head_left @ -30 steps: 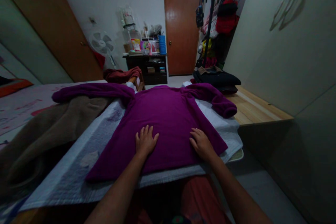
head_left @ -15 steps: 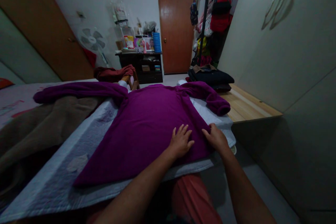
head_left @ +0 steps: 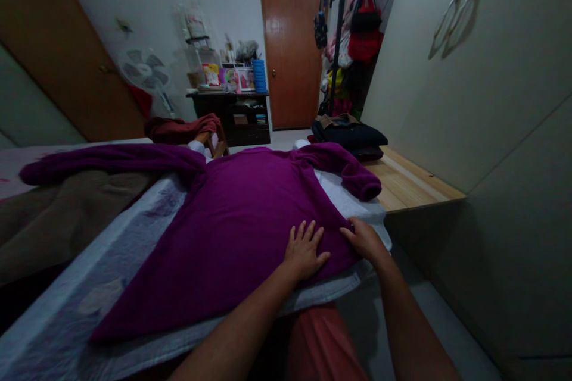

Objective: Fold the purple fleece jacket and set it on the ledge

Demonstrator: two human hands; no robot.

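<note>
A purple long-sleeved shirt (head_left: 241, 208) lies spread out over a cloth-covered surface, its neck end away from me. One sleeve stretches out to the left; the other bends down on the right. My left hand (head_left: 305, 251) rests flat on the lower right part of the shirt, fingers spread. At the shirt's right side edge, my right hand (head_left: 363, 238) pinches the fabric between thumb and fingers. Under the shirt is a white and grey-blue cloth (head_left: 147, 232), which shows along the left, front and right edges.
A brown garment (head_left: 67, 214) lies at the left, partly under the left sleeve. Folded dark clothes (head_left: 351, 134) sit on a wooden board (head_left: 411, 181) beside a pale cabinet (head_left: 482, 83). Behind are a fan (head_left: 145, 68), a dark shelf (head_left: 232, 116) and a brown door (head_left: 292, 53).
The view has shifted slightly, so the scene sits a little further left. My left hand stays flat on the shirt, and my right hand still pinches its side edge.
</note>
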